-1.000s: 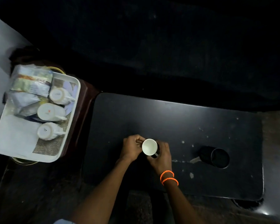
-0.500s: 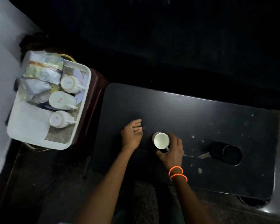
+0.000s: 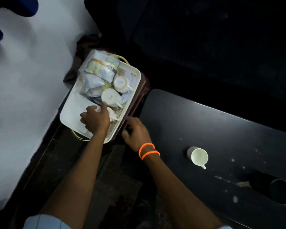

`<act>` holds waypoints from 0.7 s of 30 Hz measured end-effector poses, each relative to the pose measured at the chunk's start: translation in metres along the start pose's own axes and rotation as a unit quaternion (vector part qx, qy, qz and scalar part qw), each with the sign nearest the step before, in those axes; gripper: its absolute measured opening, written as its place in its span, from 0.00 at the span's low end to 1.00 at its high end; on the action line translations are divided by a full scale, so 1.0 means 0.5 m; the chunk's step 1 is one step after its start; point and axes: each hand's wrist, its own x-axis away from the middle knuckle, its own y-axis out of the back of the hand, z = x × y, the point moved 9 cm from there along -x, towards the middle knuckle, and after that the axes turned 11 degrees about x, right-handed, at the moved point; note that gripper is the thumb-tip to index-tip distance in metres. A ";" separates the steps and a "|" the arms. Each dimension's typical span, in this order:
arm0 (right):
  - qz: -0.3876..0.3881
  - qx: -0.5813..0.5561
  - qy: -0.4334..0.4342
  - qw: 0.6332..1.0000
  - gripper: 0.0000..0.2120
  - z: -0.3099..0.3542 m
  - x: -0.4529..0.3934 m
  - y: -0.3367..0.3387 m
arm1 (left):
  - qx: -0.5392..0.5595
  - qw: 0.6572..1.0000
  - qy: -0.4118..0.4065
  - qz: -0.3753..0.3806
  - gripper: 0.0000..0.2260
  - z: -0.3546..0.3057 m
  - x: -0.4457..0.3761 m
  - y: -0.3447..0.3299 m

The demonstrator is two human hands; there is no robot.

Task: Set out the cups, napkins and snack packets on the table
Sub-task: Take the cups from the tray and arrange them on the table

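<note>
A dark tabletop [image 3: 221, 129], speckled with pale marks, is seen at the right. Left of the tabletop, a brown stand [image 3: 139, 100] is placed. Beyond it a pale wall [image 3: 31, 71] is lit, while the area behind the tabletop is left in deep shadow.

My left hand [image 3: 96, 119] reaches forward and to the left on a long bare forearm, back of the hand up, index finger stretched ahead and the other fingers curled down around something white I cannot make out. My right hand [image 3: 135, 132] hangs just beside it, palm down, fingers loosely spread and holding nothing. Two orange bead bracelets [image 3: 148, 150] ring my right wrist. Both forearms angle in from below
</note>
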 end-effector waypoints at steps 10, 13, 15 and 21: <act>0.035 -0.090 -0.070 0.993 0.23 0.050 -0.097 -0.077 | 0.274 0.904 0.236 0.229 0.20 0.093 -0.034 -0.027; 0.042 -0.214 -0.110 0.970 0.16 0.034 -0.082 -0.067 | 0.369 0.856 0.247 0.265 0.13 0.100 -0.020 -0.024; 0.058 -0.329 -0.124 0.934 0.10 0.027 -0.069 -0.062 | 0.431 0.823 0.230 0.288 0.13 0.100 0.000 -0.022; 0.051 -0.424 -0.093 0.899 0.20 -0.045 -0.015 -0.001 | 0.433 0.789 0.139 0.414 0.30 0.086 0.101 -0.054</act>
